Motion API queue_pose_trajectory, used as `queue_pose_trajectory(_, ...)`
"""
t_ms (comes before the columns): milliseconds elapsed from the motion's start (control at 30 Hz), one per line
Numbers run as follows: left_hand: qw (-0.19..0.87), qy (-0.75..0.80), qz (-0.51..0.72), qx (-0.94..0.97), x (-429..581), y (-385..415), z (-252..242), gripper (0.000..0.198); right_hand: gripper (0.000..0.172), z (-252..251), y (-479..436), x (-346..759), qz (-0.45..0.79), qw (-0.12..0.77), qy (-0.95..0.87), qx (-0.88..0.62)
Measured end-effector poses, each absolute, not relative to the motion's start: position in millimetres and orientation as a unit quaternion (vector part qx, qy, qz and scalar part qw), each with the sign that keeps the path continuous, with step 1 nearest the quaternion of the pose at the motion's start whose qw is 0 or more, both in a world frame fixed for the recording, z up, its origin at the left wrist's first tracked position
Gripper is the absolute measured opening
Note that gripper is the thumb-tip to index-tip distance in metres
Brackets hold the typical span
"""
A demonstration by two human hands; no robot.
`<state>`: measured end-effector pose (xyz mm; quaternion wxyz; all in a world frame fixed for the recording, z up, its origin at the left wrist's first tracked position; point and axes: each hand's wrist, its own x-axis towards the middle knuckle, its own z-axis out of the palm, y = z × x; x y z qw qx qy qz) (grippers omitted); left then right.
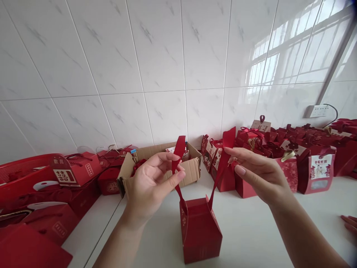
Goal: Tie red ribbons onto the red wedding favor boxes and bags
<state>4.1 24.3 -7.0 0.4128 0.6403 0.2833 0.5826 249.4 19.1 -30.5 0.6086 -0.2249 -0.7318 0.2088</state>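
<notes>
A small dark red gift box (202, 238) stands upright on the white table in front of me. A red ribbon (229, 138) comes up from both sides of its top, and its two ends are held apart. My left hand (152, 180) pinches one ribbon end between thumb and fingers, above and to the left of the box. On the other side, my right hand (258, 175) has the second end at its thumb and fingertips. Both ribbon lengths slant outward from the box's top edges.
An open cardboard box (164, 149) with red items and cards inside sits by the tiled wall. Many red gift boxes (318, 167) crowd the right; more red boxes (80, 169) and a red basket (25, 175) fill the left. Another person's fingers (349, 222) show at the right edge.
</notes>
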Motion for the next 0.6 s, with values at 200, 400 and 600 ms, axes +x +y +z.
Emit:
queue_pose_trajectory(200, 0.43, 0.265, 0.598, 0.623, 7.2, 23.0, -6.2, 0.014, 0.038, -29.6, 17.9, 248.0, 0.199, 0.608, -0.731, -0.237)
queue_pose_trajectory(400, 0.422, 0.275, 0.626, 0.595, 9.8, 19.1, -3.0, 0.012, 0.036, -29.2, 16.7, 247.4, 0.197, 0.614, -0.721, -0.253)
queue_pose_trajectory(600, 0.341, 0.285, 0.668, 0.596, 7.8, 15.9, -4.9, 0.01, 0.039, -29.2, 19.4, 245.9, 0.193, 0.618, -0.725, -0.234)
